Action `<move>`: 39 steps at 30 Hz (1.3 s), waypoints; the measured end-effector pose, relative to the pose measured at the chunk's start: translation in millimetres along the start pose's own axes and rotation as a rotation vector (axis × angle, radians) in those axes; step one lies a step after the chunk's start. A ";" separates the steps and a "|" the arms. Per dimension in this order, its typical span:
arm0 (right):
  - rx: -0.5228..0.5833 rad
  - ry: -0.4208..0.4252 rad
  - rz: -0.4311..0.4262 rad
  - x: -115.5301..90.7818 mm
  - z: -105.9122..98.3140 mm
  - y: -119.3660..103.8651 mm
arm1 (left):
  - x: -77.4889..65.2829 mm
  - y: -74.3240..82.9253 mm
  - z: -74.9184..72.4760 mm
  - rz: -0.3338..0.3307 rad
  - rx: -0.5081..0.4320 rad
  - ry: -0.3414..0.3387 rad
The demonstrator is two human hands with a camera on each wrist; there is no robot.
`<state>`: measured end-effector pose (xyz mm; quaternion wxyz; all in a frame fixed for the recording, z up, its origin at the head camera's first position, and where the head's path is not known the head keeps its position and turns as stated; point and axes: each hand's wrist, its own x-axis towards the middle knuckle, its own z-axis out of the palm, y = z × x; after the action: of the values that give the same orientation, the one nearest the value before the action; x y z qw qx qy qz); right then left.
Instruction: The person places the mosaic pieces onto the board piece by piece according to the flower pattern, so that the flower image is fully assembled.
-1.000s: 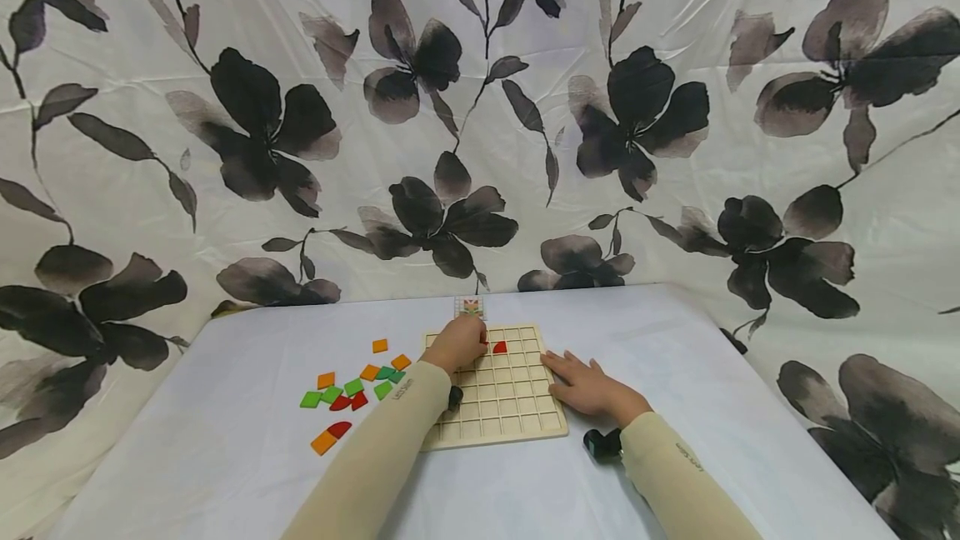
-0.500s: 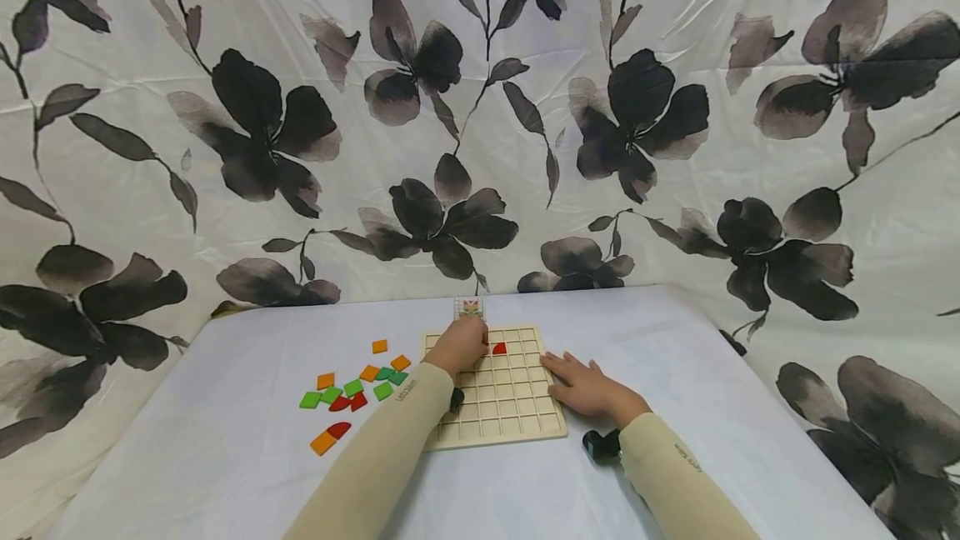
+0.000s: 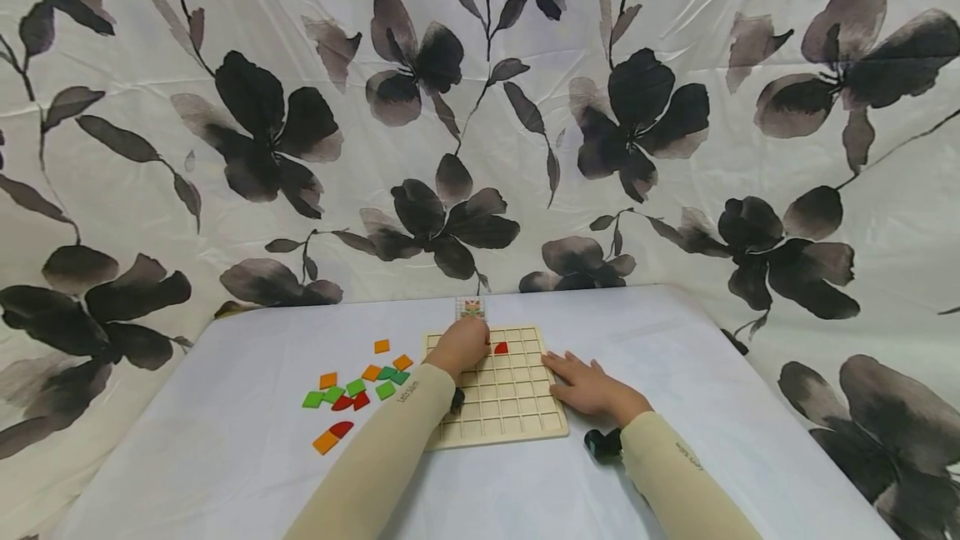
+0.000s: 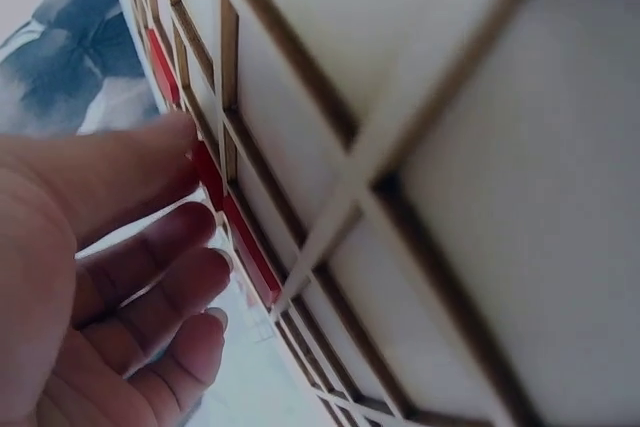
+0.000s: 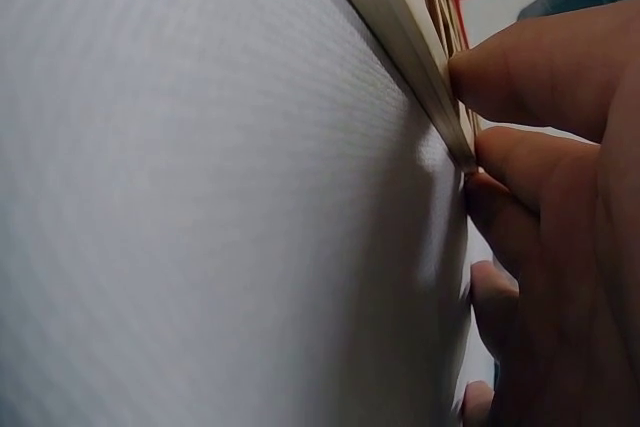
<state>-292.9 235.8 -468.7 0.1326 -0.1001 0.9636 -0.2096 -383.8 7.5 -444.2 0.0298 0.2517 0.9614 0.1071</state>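
Note:
A pale wooden grid board [image 3: 517, 398] lies on the white-covered table. My left hand [image 3: 461, 347] reaches over its far left part, thumb and fingertip pinching a red tile [image 4: 207, 175] at the grid. On either side of that tile, the left wrist view shows a red piece [image 4: 163, 67] and a longer red piece [image 4: 252, 252] set in the grid. A red quarter-round tile [image 3: 501, 348] shows just right of the hand in the head view. My right hand [image 3: 592, 390] rests at the board's right edge, fingers spread, with fingertips touching the wooden rim [image 5: 440, 97].
Left of the board lie several loose tiles: orange squares [image 3: 382, 346], green pieces [image 3: 312, 399] and red ones [image 3: 341, 429]. A small card with a coloured pattern [image 3: 471, 307] stands behind the board. Flower-printed cloth [image 3: 450, 223] hangs beyond the table's far edge.

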 end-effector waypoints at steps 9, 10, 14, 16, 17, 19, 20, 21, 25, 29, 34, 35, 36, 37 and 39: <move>0.013 -0.017 -0.002 -1.5 0.9 -3.0 | -23.6 -19.7 -10.6 0.031 -0.090 0.041; 0.010 -0.017 -0.004 -1.4 0.9 -2.8 | -27.6 -23.7 -13.7 0.014 -0.097 0.050; -0.007 -0.016 -0.001 -1.2 1.0 -1.6 | -42.7 -42.4 -25.2 -0.052 -0.100 0.085; -0.004 -0.016 -0.006 -1.3 1.0 -1.1 | -49.7 -52.9 -28.6 -0.086 -0.099 0.090; -0.004 -0.017 -0.006 -1.5 1.4 -0.9 | -52.8 -58.0 -29.7 -0.104 -0.095 0.090; 0.000 -0.019 -0.011 -2.0 1.3 -0.9 | -59.8 -67.6 -31.4 -0.139 -0.084 0.082; 0.003 -0.019 -0.013 -1.8 1.4 -0.7 | -62.9 -72.6 -30.9 -0.156 -0.079 0.077; 0.003 -0.020 -0.016 -1.7 1.3 -0.5 | -65.7 -77.1 -30.8 -0.172 -0.070 0.075; -0.021 -0.022 -0.021 -1.0 -0.8 -0.6 | -77.5 -88.4 -29.9 -0.255 -0.035 0.059; -0.063 -0.017 -0.021 0.9 -4.3 -2.0 | -85.1 -93.3 -28.1 -0.335 -0.006 0.040; -0.132 -0.015 0.010 1.0 -7.3 -5.1 | -89.0 -96.1 -25.1 -0.386 0.004 0.012; -0.142 -0.014 0.019 0.5 -7.7 -5.7 | -89.2 -96.7 -24.3 -0.390 0.002 0.012; -0.155 -0.013 0.026 -0.1 -8.0 -6.4 | -89.4 -97.1 -23.9 -0.394 -0.005 0.013; -0.162 -0.014 0.037 -0.5 -8.2 -7.0 | -89.6 -97.7 -23.4 -0.397 -0.013 0.014; -0.169 -0.017 0.049 -1.6 -8.5 -8.6 | -90.7 -98.8 -22.7 -0.408 -0.035 0.016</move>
<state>-292.7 231.8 -457.2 0.1371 -0.0889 0.9788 -0.1233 -354.4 -125.3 -443.6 0.0475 0.0501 0.9907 0.1174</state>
